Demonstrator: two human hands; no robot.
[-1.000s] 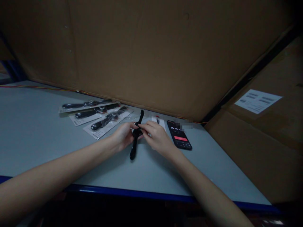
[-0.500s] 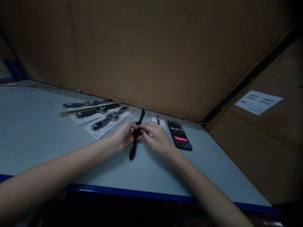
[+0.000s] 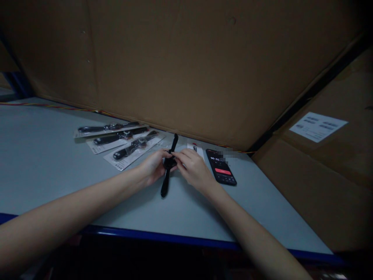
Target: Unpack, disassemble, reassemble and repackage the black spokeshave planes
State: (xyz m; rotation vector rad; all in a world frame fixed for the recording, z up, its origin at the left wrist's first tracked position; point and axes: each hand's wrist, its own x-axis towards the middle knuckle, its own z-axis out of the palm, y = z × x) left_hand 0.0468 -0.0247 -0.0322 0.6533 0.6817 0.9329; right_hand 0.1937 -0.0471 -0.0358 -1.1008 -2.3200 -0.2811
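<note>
The left hand [image 3: 153, 167] and right hand [image 3: 194, 168] pinch the middle of a black wristwatch [image 3: 164, 186], its glossy strap stretched out straight.

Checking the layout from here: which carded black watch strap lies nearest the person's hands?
The front carded watch strap, its card closest to the left hand holding the loose black strap; the other two cards lie farther back.

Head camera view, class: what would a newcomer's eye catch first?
A black watch strap stands out at centre, held between the left hand and right hand. Beyond the left hand lie three black straps on white cards; right of the right hand, a black smartphone shows a lit timer.
</note>
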